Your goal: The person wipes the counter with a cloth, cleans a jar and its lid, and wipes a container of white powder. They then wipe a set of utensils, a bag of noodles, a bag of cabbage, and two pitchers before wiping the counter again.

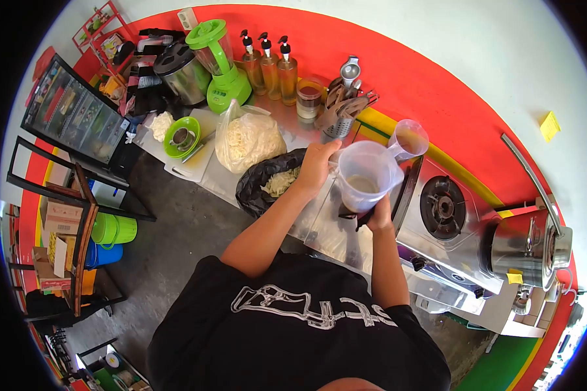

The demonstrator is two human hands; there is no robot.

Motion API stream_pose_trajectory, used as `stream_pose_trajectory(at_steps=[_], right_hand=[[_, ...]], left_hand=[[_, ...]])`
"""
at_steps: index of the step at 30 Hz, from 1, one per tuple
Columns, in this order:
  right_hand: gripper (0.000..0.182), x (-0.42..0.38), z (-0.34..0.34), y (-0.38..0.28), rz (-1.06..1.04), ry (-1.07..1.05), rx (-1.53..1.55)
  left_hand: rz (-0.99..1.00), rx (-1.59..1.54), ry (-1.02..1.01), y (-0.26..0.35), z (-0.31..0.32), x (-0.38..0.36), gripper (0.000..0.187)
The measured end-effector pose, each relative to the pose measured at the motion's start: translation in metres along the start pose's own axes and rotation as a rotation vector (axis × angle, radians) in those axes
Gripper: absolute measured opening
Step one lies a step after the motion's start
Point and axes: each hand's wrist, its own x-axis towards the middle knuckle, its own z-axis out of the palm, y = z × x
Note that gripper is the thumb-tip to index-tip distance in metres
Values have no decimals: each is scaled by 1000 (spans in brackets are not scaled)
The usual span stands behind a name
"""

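Note:
My left hand (318,168) is closed on the handle side of a translucent plastic measuring jug (365,173), above the metal counter. A little pale content shows at the jug's bottom. My right hand (381,215) supports its lower right side, thumb up along the wall, with the other fingers mostly hidden. Something black (357,216) shows under the jug beside that hand; I cannot make out what it is. Left of my left hand, a black plastic bag (246,189) holds pale shredded pieces, and a clear bag (248,140) of pale food stands behind it.
A second clear jug (411,138) stands behind, near a utensil holder (338,126). To the right are a gas stove (419,218) and a large steel pot (518,251). Pump bottles (269,72), a green blender (225,85) and a green bowl (190,124) occupy the left side.

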Motion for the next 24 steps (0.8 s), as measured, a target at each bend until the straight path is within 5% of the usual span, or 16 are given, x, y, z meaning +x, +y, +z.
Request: stream_pose_trajectory(at_steps=[9,11,12,24], right_hand=[[69,4,79,-21,-323,57,250],[65,9,83,-19,-268,13,229],[64,7,90,-18,-244,31,225],[70,14,57,12,-19,-2,436]], left_hand=[[173,-77,195,-2,18,10,45],[182,167,112,-8,11,10,46],[262,167,199,-8,27,8,56],[91,288,150,-102,6,2,55]])
